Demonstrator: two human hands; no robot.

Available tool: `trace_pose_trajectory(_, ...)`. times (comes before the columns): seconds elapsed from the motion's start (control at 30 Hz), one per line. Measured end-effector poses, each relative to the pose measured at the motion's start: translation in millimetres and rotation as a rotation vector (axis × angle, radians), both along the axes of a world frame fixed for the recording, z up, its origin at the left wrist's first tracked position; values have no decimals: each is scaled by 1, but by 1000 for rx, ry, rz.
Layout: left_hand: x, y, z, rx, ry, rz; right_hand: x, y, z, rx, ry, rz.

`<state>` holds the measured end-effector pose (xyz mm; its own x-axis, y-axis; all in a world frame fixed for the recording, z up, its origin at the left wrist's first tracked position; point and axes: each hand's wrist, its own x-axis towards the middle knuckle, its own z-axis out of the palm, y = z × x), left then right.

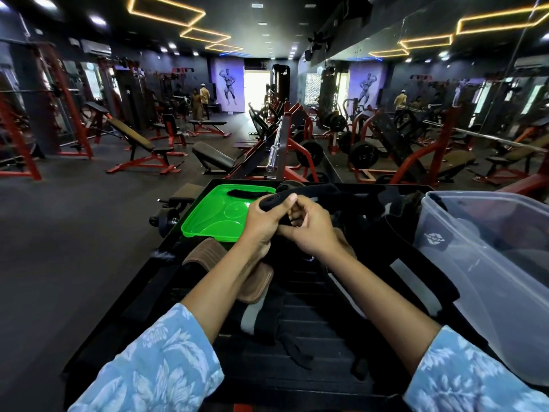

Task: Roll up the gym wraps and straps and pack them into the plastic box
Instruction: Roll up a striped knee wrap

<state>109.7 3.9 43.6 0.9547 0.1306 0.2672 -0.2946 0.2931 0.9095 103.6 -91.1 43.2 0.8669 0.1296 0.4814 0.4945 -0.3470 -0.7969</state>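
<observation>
Both hands are meeting mid-frame over the dark bench top (297, 337): left hand (261, 218) is curling round a black wrap (274, 201), thumb pressing its rolled end; right hand (309, 230) is pinching the same wrap just beside it. The wrap's long axis is running up and right, away from the hands, toward the clear plastic box (490, 263), which is lying nearer the right hand; its contents are hard to tell. Green lid (214, 215) on the left is holding one small black strap (242, 193). Brown pad (255, 285) and loose black straps (297, 352) are lying under the forearms.
</observation>
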Motion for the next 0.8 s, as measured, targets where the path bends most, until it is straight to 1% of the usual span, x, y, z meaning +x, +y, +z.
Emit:
trace_pose_trajectory(0.1, 3, 0, -2, -64, 41, 21, -4, 8, -6, -188, -135, -124)
trace_pose_trajectory(0.13, 3, -1, -2, -51, 43, 27, -6, 10, -8, -200, -168, -142)
trace_pose_trajectory(0.2, 4, -4, -3, -19, 27, 49, -8, 13, -12, -146, -211, -172)
trace_pose_trajectory(0.27, 4, -5, -4, -21, 17, 52, -8, 12, -13, -81, -214, -198)
trace_pose_trajectory(0.37, 5, -3, -3, -98, 7, -50, -4, 7, -6, -9, -119, -155)
trace_pose_trajectory(0.47, 6, 1, -2, -181, 53, -157, -3, 0, 3, 98, 50, 9)
trace_pose_trajectory(0.57, 7, -1, -7, -160, 141, -87, 0, -3, 2, 98, 180, 45)
trace_pose_trajectory(0.63, 8, -3, -8, -142, 187, -16, 1, -2, -2, 45, 203, 17)
trace_pose_trajectory(0.7, 9, -2, -8, -147, 217, 30, 1, 2, -7, -84, 94, -59)
trace_pose_trajectory(0.77, 10, -1, -8, -159, 225, 55, -1, 8, -14, -173, -108, -143)
trace_pose_trajectory(0.8, 10, -2, -8, -154, 217, 59, -3, 10, -15, -189, -174, -165)
